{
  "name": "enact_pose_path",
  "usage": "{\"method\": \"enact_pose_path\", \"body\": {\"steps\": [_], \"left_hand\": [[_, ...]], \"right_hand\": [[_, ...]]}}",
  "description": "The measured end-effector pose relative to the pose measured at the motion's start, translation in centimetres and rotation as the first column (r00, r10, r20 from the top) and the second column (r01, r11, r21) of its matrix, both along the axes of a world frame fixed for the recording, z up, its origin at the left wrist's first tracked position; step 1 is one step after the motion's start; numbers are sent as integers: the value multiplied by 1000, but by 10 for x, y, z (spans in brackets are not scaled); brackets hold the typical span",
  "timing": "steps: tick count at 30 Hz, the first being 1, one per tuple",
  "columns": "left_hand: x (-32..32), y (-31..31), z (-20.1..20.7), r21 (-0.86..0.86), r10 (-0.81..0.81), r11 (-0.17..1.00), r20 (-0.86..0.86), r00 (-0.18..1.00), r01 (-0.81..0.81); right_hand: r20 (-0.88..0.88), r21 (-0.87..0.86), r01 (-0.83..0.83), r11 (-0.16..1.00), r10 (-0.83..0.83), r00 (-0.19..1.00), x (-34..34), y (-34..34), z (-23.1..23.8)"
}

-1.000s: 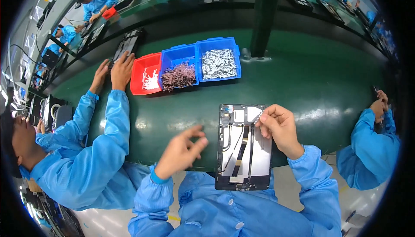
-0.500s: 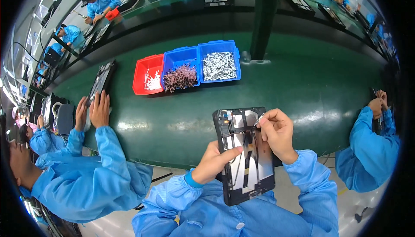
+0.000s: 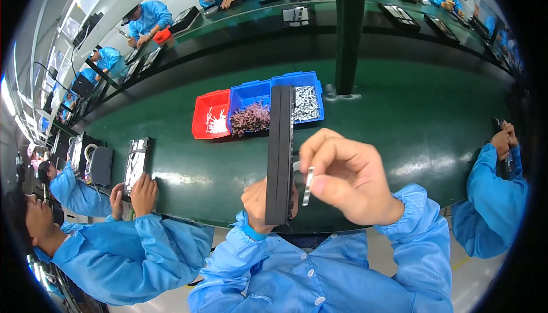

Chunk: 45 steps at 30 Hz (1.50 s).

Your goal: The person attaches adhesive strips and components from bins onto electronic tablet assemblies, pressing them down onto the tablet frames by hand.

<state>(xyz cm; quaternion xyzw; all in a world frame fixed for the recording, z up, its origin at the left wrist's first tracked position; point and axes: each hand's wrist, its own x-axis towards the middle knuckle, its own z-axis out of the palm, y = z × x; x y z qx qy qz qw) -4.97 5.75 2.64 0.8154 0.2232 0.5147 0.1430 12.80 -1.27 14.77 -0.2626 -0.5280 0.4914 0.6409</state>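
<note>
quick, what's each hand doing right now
left hand: shut on the black panel, held edge-on
right hand: shut on a small silver strip

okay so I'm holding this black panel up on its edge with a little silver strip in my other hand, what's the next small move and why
Probably bring the small silver metal strip sideways onto the flat black rectangular panel. Your left hand holds the panel upright, edge toward you, gripped near its lower end. Your right hand pinches the strip right beside it, roughly parallel to its edge, so only a short closing move appears left.
</note>
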Motion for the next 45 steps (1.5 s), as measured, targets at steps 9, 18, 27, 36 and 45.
{"method": "enact_pose_path", "body": {"steps": [9,18,27,36,45], "left_hand": [[-4,-4,4,-60,40,997,38,998,-37],[-5,-6,1,-98,41,994,19,999,-39],[-1,-3,7,-73,6,997,73,997,0],[-3,-2,-1,-72,15,997,38,999,-12],[-2,1,1,29,8,1000,50,999,-9]], "right_hand": [[-31,-71,-23,997,21,999,-19,10,-13],[-43,-77,-56,995,52,998,-15,13,-14],[-25,-82,-64,995,63,998,-15,14,-13],[-53,-74,-69,995,65,996,-17,13,-17],[-64,-89,-74,993,68,996,-16,11,-16]]}}
